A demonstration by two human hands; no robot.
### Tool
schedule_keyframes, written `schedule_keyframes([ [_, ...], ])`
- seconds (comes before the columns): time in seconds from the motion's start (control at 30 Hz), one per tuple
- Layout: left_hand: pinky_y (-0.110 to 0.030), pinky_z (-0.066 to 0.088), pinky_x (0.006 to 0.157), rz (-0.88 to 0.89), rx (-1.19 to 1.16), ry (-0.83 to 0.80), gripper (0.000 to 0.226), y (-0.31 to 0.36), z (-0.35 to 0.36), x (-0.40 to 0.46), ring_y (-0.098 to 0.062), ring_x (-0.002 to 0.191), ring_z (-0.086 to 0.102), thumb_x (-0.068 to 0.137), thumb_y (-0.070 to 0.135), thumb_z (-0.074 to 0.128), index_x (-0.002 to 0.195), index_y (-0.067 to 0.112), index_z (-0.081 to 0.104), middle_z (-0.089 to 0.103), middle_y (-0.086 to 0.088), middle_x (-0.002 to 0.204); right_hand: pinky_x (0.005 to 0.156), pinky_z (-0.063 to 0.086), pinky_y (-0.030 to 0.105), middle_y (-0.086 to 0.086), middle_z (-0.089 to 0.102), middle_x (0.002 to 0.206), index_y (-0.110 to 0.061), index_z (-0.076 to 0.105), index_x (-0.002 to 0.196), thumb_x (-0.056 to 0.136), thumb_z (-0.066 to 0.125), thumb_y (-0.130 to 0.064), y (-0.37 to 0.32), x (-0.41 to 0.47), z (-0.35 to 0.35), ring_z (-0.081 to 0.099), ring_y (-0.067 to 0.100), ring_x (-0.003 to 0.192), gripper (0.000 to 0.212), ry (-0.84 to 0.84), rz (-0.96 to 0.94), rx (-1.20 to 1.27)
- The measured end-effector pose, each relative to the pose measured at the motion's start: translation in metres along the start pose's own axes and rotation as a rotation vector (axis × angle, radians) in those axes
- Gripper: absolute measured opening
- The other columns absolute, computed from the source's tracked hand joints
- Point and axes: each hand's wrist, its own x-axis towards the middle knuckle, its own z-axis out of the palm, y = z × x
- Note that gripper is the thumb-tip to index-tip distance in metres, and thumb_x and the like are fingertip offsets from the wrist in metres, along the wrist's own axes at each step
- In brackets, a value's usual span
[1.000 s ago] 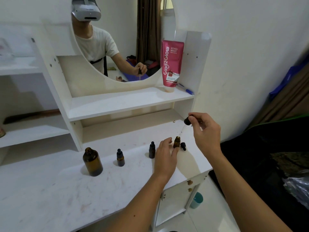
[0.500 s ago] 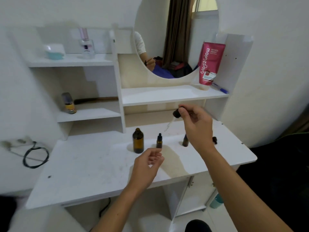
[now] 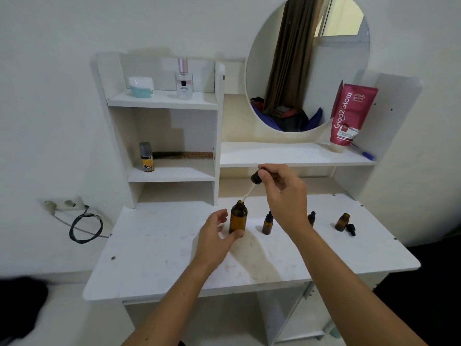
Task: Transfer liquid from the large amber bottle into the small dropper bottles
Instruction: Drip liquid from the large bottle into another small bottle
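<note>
Right hand point(image 3: 284, 193) pinches dropper point(image 3: 252, 186), tip at amber bottle point(image 3: 238, 219) mouth | left hand point(image 3: 215, 236) spread, thumb touching bottle

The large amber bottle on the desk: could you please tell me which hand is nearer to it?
Left. The left hand cups the large amber bottle at its base; the right hand holds the dropper above its mouth.

White dressing table point(image 3: 154, 265), centre to lower frame | on its top, left to right: large amber bottle point(image 3: 238, 219), uncapped; capped small dropper bottle point(image 3: 267, 223); second capped dropper bottle point(image 3: 311, 218), partly hidden; open small bottle point(image 3: 342, 222) at right, its black dropper cap point(image 3: 351, 229) lying just beside it
</note>
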Motion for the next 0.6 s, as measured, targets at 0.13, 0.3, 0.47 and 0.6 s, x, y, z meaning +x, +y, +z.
schedule_keyframes([
  [0.13, -0.019, 0.047, 0.098, 0.034, 0.001, -0.025, 0.051, 0.002, 0.002, 0.003, -0.01, 0.117, 0.06, 0.09, 0.031, 0.079, 0.136, 0.027, 0.058, 0.064, 0.013, 0.13, 0.088, 0.057, 0.021, -0.001, 0.077, 0.102, -0.013, 0.076, 0.113, 0.101, 0.069, -0.015, 0.009, -0.003, 0.009, 0.073, 0.011, 0.097, 0.014, -0.045, 0.012, -0.031],
  [0.3, -0.001, 0.041, 0.08, 0.057, 0.007, -0.02, 0.041, -0.003, 0.003, 0.004, 0.004, 0.105, 0.061, 0.092, 0.029, 0.077, 0.13, 0.028, 0.061, 0.066, 0.019, 0.118, 0.084, 0.054, 0.012, -0.003, 0.077, 0.093, -0.012, 0.077, 0.105, 0.099, 0.07, -0.011, 0.019, -0.011, 0.022, 0.073, 0.006, 0.09, 0.009, -0.165, 0.061, -0.049],
  [0.47, -0.01, 0.046, 0.089, 0.08, 0.006, -0.012, 0.04, -0.009, 0.005, 0.006, 0.001, 0.109, 0.063, 0.092, 0.034, 0.077, 0.129, 0.029, 0.062, 0.069, 0.018, 0.121, 0.077, 0.05, 0.006, -0.008, 0.076, 0.086, -0.013, 0.078, 0.095, 0.096, 0.073, -0.009, 0.027, -0.016, 0.03, 0.07, -0.001, 0.086, 0.007, -0.164, 0.117, -0.104],
  [0.6, -0.015, 0.048, 0.094, 0.078, 0.027, -0.007, 0.042, -0.012, 0.006, 0.008, -0.001, 0.11, 0.063, 0.092, 0.036, 0.076, 0.131, 0.029, 0.061, 0.068, 0.019, 0.121, 0.077, 0.051, 0.008, -0.009, 0.075, 0.083, -0.015, 0.077, 0.09, 0.095, 0.074, -0.007, 0.03, -0.017, 0.033, 0.07, 0.002, 0.083, 0.01, -0.138, 0.121, -0.133],
])
